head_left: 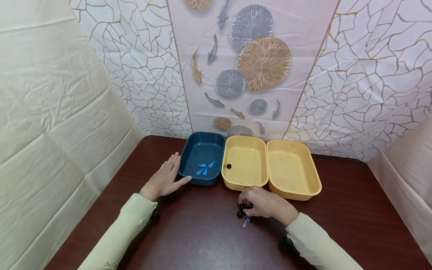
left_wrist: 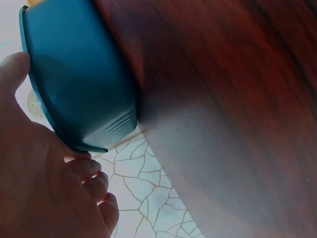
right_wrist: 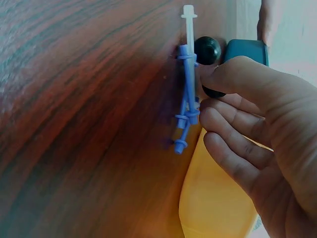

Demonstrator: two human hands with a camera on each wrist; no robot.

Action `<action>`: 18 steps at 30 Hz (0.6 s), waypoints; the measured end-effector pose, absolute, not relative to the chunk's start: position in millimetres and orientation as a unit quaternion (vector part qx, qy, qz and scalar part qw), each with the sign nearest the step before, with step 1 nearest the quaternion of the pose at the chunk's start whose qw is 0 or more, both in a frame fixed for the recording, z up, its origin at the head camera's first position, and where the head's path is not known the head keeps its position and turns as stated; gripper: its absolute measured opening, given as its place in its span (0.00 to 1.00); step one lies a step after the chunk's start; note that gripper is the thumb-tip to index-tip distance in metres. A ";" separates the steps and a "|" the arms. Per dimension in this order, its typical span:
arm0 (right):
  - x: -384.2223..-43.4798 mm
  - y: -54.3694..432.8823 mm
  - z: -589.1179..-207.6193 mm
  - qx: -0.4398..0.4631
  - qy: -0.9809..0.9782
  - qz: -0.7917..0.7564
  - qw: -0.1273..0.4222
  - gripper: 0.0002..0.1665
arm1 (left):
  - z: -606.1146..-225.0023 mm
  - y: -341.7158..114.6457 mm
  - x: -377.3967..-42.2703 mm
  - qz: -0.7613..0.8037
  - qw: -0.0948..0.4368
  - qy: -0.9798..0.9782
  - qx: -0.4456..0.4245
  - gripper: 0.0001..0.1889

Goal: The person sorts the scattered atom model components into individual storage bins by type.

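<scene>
My right hand is low over the table in front of the middle yellow tray. Its thumb and curled fingers pinch a black ball, mostly hidden by the thumb. Another black ball lies beside the thumb tip. Next to the fingers are several thin blue plastic pegs and a white one, crossing each other on the table. My left hand touches the left side of the dark blue tray, fingers extended and thumb at its front rim.
Several small blue drop-shaped pieces lie in the blue tray. A black ball sits in the middle yellow tray. A second yellow tray stands to its right. Behind the dark brown table hangs a patterned cloth.
</scene>
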State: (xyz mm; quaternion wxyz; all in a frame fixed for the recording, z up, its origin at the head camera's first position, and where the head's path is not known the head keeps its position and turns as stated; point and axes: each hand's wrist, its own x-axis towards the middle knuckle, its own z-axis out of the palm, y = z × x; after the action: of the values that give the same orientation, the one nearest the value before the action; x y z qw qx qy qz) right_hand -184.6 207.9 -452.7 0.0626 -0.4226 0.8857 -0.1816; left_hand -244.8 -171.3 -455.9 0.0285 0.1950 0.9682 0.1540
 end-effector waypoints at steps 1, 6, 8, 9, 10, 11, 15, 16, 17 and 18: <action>-184.1 208.4 -452.1 -0.422 0.886 -0.184 0.060 0.08 | -456.3 -171.4 -245.0 0.153 0.028 0.968 0.195 0.52; -181.0 211.3 -446.8 -0.413 0.887 -0.199 0.061 0.08 | -458.3 -172.0 -246.5 0.151 0.027 0.968 0.197 0.53; -179.8 212.5 -444.9 -0.408 0.887 -0.207 0.066 0.07 | -459.0 -172.3 -247.0 0.151 0.026 0.968 0.198 0.53; -179.2 213.1 -443.6 -0.404 0.887 -0.211 0.071 0.07 | -459.2 -172.4 -247.2 0.151 0.026 0.968 0.198 0.53; -178.7 213.8 -442.5 -0.401 0.887 -0.214 0.075 0.07 | -459.2 -172.4 -247.3 0.152 0.026 0.968 0.198 0.53; -178.3 214.7 -441.6 -0.399 0.887 -0.219 0.080 0.07 | -459.2 -172.4 -247.3 0.152 0.026 0.968 0.199 0.53; -177.5 217.8 -435.4 -0.397 0.883 -0.233 0.089 0.07 | -458.3 -172.2 -246.9 0.153 0.026 0.968 0.199 0.53; -177.5 218.4 -433.3 -0.398 0.882 -0.237 0.090 0.07 | -458.0 -172.2 -246.8 0.153 0.026 0.968 0.199 0.53; -177.5 218.9 -431.0 -0.399 0.881 -0.238 0.089 0.07 | -457.8 -172.2 -246.6 0.153 0.026 0.968 0.199 0.53; -177.7 219.5 -428.4 -0.402 0.880 -0.239 0.087 0.07 | -457.7 -172.2 -246.6 0.152 0.026 0.968 0.199 0.53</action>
State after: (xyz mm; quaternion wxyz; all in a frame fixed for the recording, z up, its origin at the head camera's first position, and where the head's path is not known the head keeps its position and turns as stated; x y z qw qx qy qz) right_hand -177.7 219.5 -428.4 0.0865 -0.4018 0.8798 -0.2389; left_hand -246.6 -172.2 -457.7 0.0258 0.1987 0.9678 0.1523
